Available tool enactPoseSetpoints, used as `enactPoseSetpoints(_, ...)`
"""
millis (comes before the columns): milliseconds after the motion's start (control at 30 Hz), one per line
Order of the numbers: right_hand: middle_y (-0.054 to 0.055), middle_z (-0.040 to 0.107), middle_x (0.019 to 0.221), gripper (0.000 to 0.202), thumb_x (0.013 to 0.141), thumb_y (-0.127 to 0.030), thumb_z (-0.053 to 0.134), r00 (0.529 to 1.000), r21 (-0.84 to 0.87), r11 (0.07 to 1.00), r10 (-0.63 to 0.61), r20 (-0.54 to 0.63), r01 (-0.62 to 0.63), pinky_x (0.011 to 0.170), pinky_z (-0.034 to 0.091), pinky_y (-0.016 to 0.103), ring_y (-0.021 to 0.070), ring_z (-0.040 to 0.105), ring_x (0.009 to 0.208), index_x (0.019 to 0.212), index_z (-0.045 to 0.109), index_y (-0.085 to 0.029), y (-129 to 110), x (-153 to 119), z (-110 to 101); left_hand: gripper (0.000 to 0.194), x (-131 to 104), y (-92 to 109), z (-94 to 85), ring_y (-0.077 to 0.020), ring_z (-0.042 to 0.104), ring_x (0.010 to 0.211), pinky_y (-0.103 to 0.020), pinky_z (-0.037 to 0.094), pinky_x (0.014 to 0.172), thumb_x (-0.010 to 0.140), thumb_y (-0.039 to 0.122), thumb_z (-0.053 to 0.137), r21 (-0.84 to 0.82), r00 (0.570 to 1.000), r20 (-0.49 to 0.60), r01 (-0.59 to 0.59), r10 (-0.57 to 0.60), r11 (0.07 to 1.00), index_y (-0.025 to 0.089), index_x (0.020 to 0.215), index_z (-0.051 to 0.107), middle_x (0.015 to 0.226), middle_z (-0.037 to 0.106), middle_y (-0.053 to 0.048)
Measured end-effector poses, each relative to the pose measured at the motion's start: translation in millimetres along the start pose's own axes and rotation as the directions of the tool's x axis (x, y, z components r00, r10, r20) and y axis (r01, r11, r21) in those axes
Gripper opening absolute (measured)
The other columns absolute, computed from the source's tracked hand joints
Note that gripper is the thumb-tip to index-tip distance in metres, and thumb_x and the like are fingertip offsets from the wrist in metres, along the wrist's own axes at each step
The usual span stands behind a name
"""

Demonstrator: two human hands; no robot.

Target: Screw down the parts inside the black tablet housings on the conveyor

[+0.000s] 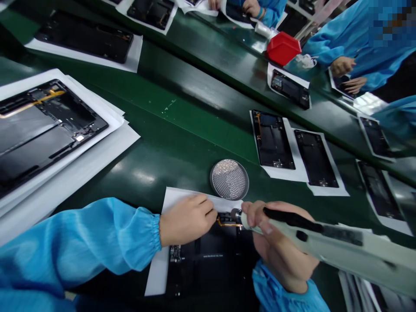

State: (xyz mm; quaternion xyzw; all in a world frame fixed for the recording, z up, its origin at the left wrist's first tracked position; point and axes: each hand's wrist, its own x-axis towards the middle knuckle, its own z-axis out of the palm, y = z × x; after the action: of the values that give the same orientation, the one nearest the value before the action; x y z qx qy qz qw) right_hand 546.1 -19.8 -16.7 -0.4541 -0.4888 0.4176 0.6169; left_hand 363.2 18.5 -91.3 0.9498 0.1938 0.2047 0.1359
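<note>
My right hand (276, 234) is wrapped round a pale green electric screwdriver (338, 245), its tip pointing left at the top edge of an opened tablet (211, 264). The tablet lies on white paper (157, 273) in front of me, with an orange flex cable (229, 224) near the tip. At that same edge, my left hand (190, 219) is closed, fingertips pressed together close to the screwdriver's tip. Whatever those fingers hold, if anything, is hidden. Just beyond the tablet stands a round dish (229, 179) with a perforated surface and small bright screws in it.
At the left, a larger-looking open tablet (35, 138) rests on stacked paper. More tablets on paper, such as one (273, 138) at the right, lie along the green bench (182, 117). Across it, co-workers in blue sleeves (328, 41) work near a red bin (283, 48).
</note>
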Motion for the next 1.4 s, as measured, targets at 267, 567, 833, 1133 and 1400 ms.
enactPoseSetpoints(267,-0.001,0.061,0.066,0.029,0.085,-0.009,0.063,0.999,-0.001,1.0,0.014,0.049,-0.014,0.07,0.053,0.041,0.0163,0.057,0.063,0.108,0.069,-0.025,5.9,-6.4,2.0,0.017,2.2,3.7,6.3,-0.0215,0.054,0.078,-0.034,0.044,0.064,0.097,0.016,0.054,0.051,0.998,-0.05,-0.023,0.026,0.998,0.01,0.089,0.068,0.083,0.062,-0.008)
enactPoseSetpoints(567,-0.002,0.059,0.066,0.033,0.085,-0.006,0.061,0.993,-0.018,0.998,0.063,0.097,-0.062,0.065,0.051,0.04,0.0174,0.058,0.064,0.111,0.066,-0.027,7.9,-12.1,2.1,0.02,0.7,13.5,-2.0,-0.0221,0.053,0.073,-0.034,0.035,0.056,0.093,0.014,0.054,0.156,0.994,-0.036,-0.099,0.106,0.983,0.011,0.078,0.067,0.077,0.06,-0.01)
enactPoseSetpoints(833,-0.002,0.059,0.066,0.034,0.083,-0.008,0.062,0.993,-0.024,0.997,0.073,0.093,-0.071,0.064,0.052,0.039,0.0168,0.057,0.062,0.11,0.067,-0.027,7.6,-9.7,4.1,0.021,0.8,18.1,-8.1,-0.0235,0.054,0.074,-0.034,0.033,0.055,0.089,0.016,0.057,0.153,0.992,-0.002,-0.122,0.124,0.981,0.013,0.071,0.066,0.078,0.062,-0.012)
enactPoseSetpoints(1133,-0.002,0.06,0.07,0.032,0.085,-0.006,0.06,0.991,-0.01,0.997,0.076,0.11,-0.075,0.067,0.052,0.04,0.0166,0.058,0.065,0.11,0.065,-0.025,13.8,-14.7,2.3,0.02,-0.7,17.7,-6.4,-0.0233,0.053,0.072,-0.034,0.033,0.055,0.087,0.014,0.059,0.142,0.991,-0.045,-0.118,0.125,0.983,0.012,0.068,0.064,0.074,0.059,-0.011)
enactPoseSetpoints(1400,-0.001,0.059,0.069,0.026,0.084,-0.005,0.061,0.993,-0.042,0.998,0.045,0.105,-0.04,0.064,0.052,0.036,0.0156,0.058,0.064,0.102,0.064,-0.023,15.3,-12.1,9.9,0.018,-2.3,21.4,-7.1,-0.0247,0.056,0.073,-0.037,0.041,0.061,0.09,0.014,0.057,0.175,0.993,-0.032,-0.102,0.109,0.979,0.007,0.078,0.068,0.079,0.064,-0.015)
